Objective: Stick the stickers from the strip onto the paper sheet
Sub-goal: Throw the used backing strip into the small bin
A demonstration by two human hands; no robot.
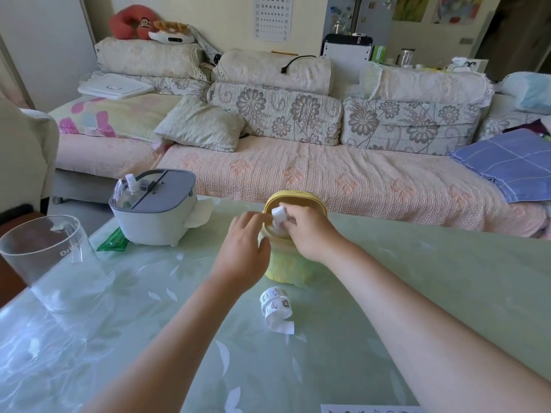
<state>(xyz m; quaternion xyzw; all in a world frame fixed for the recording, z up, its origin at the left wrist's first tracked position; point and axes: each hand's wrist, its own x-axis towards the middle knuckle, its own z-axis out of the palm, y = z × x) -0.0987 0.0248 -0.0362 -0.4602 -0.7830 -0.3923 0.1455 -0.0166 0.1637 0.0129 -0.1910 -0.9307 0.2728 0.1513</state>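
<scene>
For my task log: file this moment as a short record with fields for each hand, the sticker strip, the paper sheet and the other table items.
left hand: fingers relaxed, at the left side of the yellow container
right hand: pinches a small white roll over the container's top
sticker strip: curled, lying on the table in front of the container, untouched
paper sheet: only an edge shows at the bottom of the view
stickers placed: cannot tell
other items: grey lidded box, glass beaker, green packet

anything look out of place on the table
Only the sticker strip: it lies loose and coiled on the table in front of the yellow container, one end trailing flat, rather than laid out straight. Nothing looks spilled or broken.
</scene>
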